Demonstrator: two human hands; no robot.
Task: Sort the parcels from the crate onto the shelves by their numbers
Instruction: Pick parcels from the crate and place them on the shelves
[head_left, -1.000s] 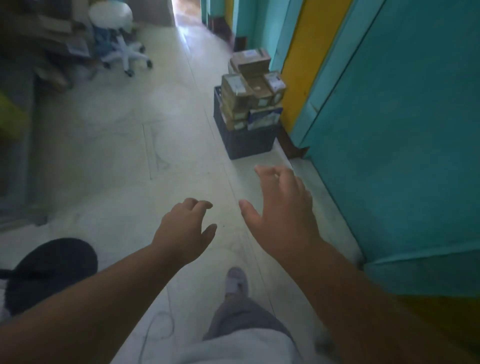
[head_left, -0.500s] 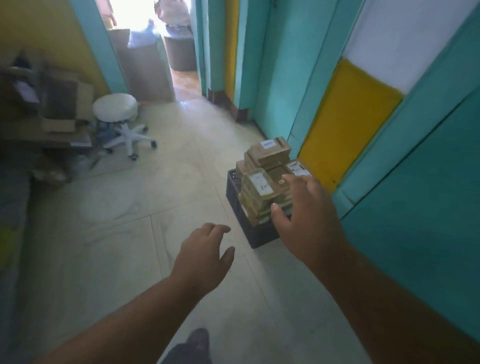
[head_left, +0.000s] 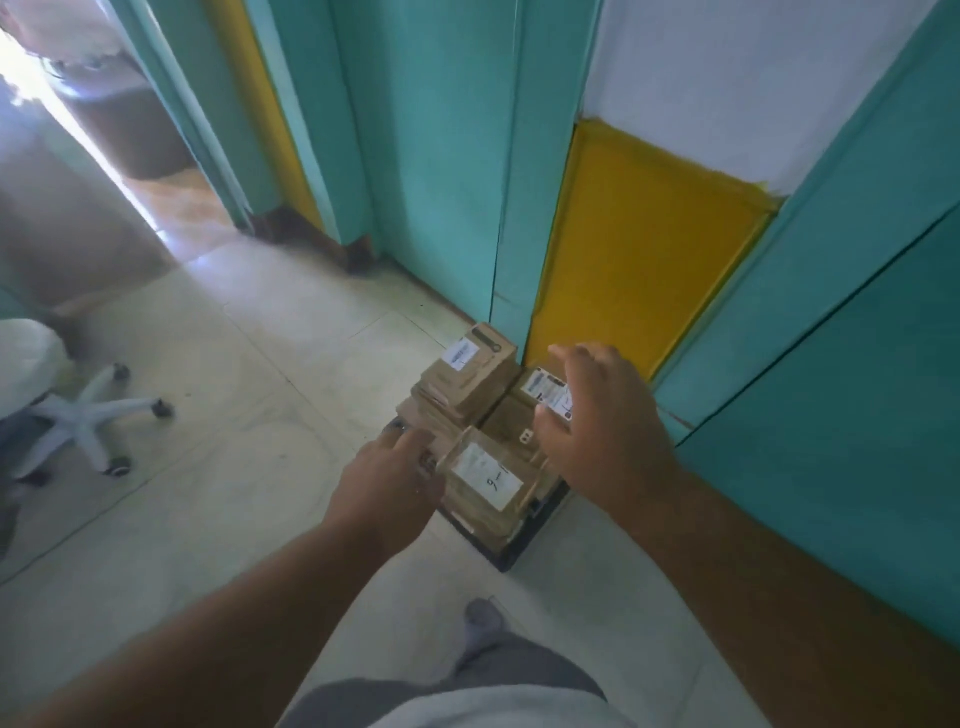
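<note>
A dark crate (head_left: 511, 551) sits on the floor against the teal and yellow wall, stacked with several brown cardboard parcels. The nearest parcel (head_left: 485, 480) has a white label with handwritten digits. A taller parcel (head_left: 470, 379) stands at the back of the stack. Another labelled parcel (head_left: 545, 392) lies at the right, partly behind my right hand. My left hand (head_left: 387, 491) is at the left side of the nearest parcel, fingers reaching its edge. My right hand (head_left: 602, 426) hovers spread over the right side of the stack, holding nothing.
A white swivel stool (head_left: 62, 410) on castors stands at the left. A bright doorway (head_left: 104, 135) opens at the far left. Teal wall panels (head_left: 831, 415) run close along the right. My grey-socked foot (head_left: 483, 623) is on the pale floor just before the crate.
I have walked up to the crate, which now lies right beneath my hands. Both hands have reached forward, the left to the nearest parcel's side, the right over the stack.
</note>
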